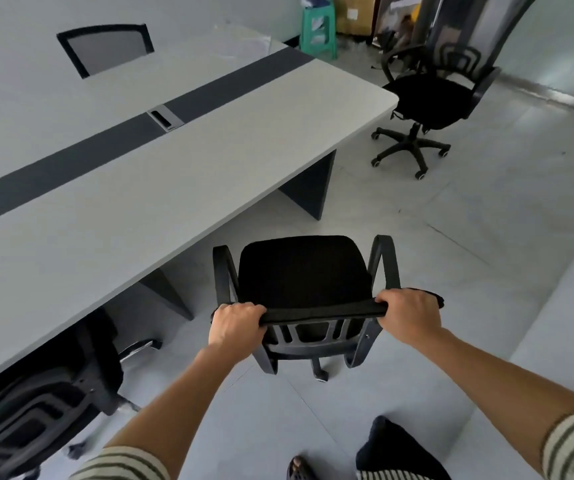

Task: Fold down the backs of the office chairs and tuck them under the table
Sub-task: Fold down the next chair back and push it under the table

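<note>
Left hand (235, 323) and right hand (408, 315) each curled tight round the top edge of the gripped chair (302, 271); its seat sits just ahead of my knuckles, near the table (174, 161) edge, not under it; I count four chairs: this one, tucked chair (36, 410) left of the left hand, standing chair (430, 98) far ahead-right, far chair (105, 48) across the table; one green stool (318, 26) beyond.
</note>
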`<state>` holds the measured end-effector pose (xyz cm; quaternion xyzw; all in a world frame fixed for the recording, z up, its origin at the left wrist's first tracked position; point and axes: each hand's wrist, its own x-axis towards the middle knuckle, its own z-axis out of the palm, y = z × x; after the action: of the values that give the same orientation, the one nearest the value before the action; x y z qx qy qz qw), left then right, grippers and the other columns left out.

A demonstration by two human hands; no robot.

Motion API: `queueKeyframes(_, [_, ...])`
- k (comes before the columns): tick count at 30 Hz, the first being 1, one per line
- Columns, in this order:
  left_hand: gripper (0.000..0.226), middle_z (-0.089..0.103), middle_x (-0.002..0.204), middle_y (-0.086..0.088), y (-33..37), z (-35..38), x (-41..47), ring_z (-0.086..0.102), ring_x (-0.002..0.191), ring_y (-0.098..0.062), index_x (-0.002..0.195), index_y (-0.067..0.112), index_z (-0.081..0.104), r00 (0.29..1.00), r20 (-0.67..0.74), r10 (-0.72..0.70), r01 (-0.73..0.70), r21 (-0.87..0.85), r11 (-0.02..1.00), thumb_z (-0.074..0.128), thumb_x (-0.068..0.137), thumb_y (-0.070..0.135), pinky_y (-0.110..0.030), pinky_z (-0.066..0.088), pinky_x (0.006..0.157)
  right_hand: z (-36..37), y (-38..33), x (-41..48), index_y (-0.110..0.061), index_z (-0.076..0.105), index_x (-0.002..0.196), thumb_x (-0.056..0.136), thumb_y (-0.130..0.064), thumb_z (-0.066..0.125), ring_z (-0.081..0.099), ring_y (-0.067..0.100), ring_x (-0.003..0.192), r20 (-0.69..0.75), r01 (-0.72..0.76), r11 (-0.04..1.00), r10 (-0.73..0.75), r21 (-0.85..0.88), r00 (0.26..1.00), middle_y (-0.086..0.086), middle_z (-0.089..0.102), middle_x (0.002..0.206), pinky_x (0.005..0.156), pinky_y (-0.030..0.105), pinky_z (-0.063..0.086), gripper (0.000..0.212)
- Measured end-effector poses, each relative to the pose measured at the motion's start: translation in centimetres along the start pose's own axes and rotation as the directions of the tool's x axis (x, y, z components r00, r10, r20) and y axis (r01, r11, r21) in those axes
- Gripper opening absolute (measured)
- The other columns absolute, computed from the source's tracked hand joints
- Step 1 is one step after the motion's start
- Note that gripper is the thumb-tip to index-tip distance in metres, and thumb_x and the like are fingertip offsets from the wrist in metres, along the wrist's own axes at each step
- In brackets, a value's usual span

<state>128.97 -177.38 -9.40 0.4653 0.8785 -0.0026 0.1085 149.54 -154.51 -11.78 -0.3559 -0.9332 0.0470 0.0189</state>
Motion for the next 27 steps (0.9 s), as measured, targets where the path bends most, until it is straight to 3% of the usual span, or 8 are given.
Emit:
queueKeyframes(6, [0.020, 0.065, 0.088, 0.006, -3.0, -0.2, 0.1, 0.061, 0.080, -0.017, 0.103, 0.027, 0.062, 0.986, -0.007, -0.165, 0.165, 0.047, 0.985, 0.048, 0.091, 0.032, -0.031, 0.045, 0.070, 1.0, -2.8, 6.3, -0.024, 0.068, 0.065, 0.057, -0.021, 0.074, 0.059, 0.028, 0.047, -0.012, 0.187, 0.981, -0.187, 0.042, 0.982, 0.000, 0.062, 0.049, 0.045, 0.023, 0.032, 0.010])
queueKeyframes(11, [0.021, 0.065, 0.093, 0.005, -2.7, -0.3, 1.9, 0.063, 0.085, -0.021, 0.105, 0.025, 0.061, 0.949, -0.029, -0.314, 0.315, 0.021, 0.949, 0.049, 0.088, 0.029, -0.033, 0.045, 0.065, 0.8, -3.2, 13.4, -0.026, 0.070, 0.079, 0.064, -0.028, 0.071, 0.065, 0.030, 0.066, 0.047, 0.305, 0.950, -0.308, 0.068, 0.950, -0.001, 0.071, 0.068, 0.055, 0.029, 0.037, 0.016])
queueKeyframes(16, [0.021, 0.067, 0.085, 0.004, -2.2, -0.8, 4.0, 0.065, 0.078, -0.022, 0.101, 0.024, 0.065, 0.901, -0.037, -0.432, 0.431, -0.028, 0.902, 0.057, 0.082, 0.027, -0.033, 0.048, 0.060, 0.6, -4.0, 19.8, -0.026, 0.070, 0.089, 0.070, -0.036, 0.070, 0.067, 0.027, 0.078, 0.105, 0.490, 0.870, -0.493, 0.057, 0.864, -0.003, 0.073, 0.081, 0.061, 0.030, 0.041, 0.022])
queueKeyframes(21, [0.030, 0.067, 0.096, 0.003, -3.8, -1.3, 4.9, 0.065, 0.091, -0.024, 0.111, 0.025, 0.062, 0.873, -0.019, -0.487, 0.485, -0.069, 0.872, 0.054, 0.083, 0.033, -0.037, 0.048, 0.075, 0.6, -5.7, 25.8, -0.022, 0.071, 0.091, 0.070, -0.030, 0.069, 0.067, 0.028, 0.080, 0.140, 0.606, 0.788, -0.616, 0.109, 0.776, 0.000, 0.074, 0.084, 0.065, 0.032, 0.046, 0.023])
queueKeyframes(24, [0.027, 0.067, 0.091, 0.001, -3.8, -1.0, 5.8, 0.064, 0.089, -0.025, 0.105, 0.023, 0.065, 0.829, -0.014, -0.559, 0.555, -0.107, 0.825, 0.057, 0.083, 0.036, -0.035, 0.046, 0.071, 0.2, -6.4, 29.1, -0.020, 0.071, 0.097, 0.074, -0.026, 0.066, 0.065, 0.028, 0.088, 0.162, 0.663, 0.741, -0.671, 0.106, 0.724, 0.002, 0.074, 0.091, 0.072, 0.031, 0.044, 0.024])
queueKeyframes(27, [0.026, 0.065, 0.093, -0.001, -3.3, -1.4, 8.6, 0.062, 0.090, -0.025, 0.106, 0.021, 0.063, 0.820, -0.008, -0.573, 0.566, -0.150, 0.811, 0.055, 0.085, 0.033, -0.035, 0.046, 0.070, -0.1, -7.0, 32.9, -0.015, 0.072, 0.097, 0.074, -0.011, 0.063, 0.063, 0.036, 0.086, 0.154, 0.641, 0.759, -0.651, 0.111, 0.744, 0.010, 0.073, 0.092, 0.074, 0.034, 0.044, 0.025])
